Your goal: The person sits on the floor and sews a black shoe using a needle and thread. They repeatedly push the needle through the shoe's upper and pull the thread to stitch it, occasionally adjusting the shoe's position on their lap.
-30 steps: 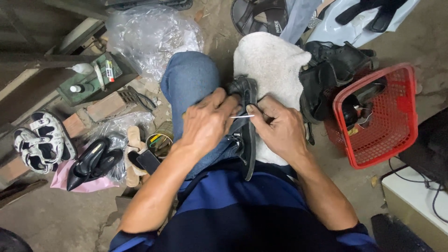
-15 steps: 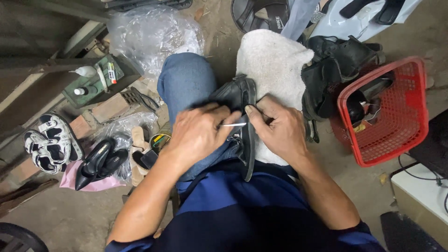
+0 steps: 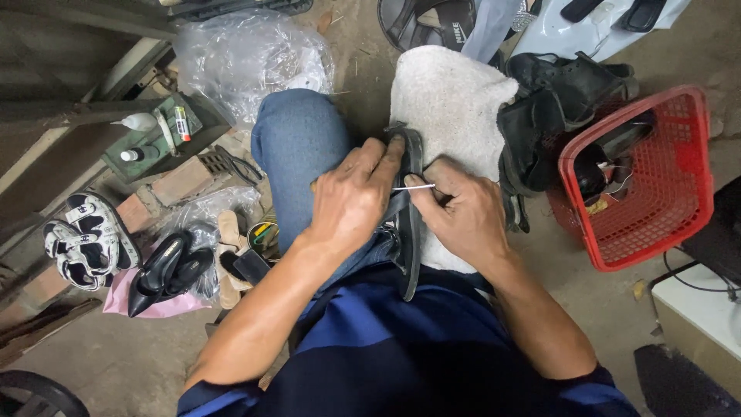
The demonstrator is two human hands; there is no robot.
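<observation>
**Hand-stitching a sandal on the lap — thread mid-pull**

Left hand (image 3: pixel 351 202) is closing over the black sandal (image 3: pixel 409 232), fingers wrapped along its edge and pressing it against the jeans-covered knee (image 3: pixel 297 147). Right hand (image 3: pixel 463 216) is pinching shut on a white thread (image 3: pixel 413 187), which is running taut and level between the two hands, just at the sandal's rim. The sandal is lying on edge at the centre of view, half on the knee, half on a grey towel (image 3: pixel 451 100) spread over the other leg.

Progress, as judged: stitching is under way, neither starting nor finishing. How much of the seam is sewn cannot be told; the hands are hiding the strap area, and no needle is showing.

Surroundings: the person is sitting low over a bare, dusty concrete floor (image 3: pixel 116 355). At 3 o'clock a red basket (image 3: pixel 664 224) is holding dark items; black shoes (image 3: pixel 556 100) are lying between it and the towel. At 9 o'clock, black heels (image 3: pixel 158 270) on pink plastic, and a black-and-white sandal (image 3: pixel 85 239) beyond. At 10 o'clock, a green tray (image 3: pixel 154 147) with small bottles. At 11 o'clock, crumpled clear plastic (image 3: pixel 247 54).
</observation>
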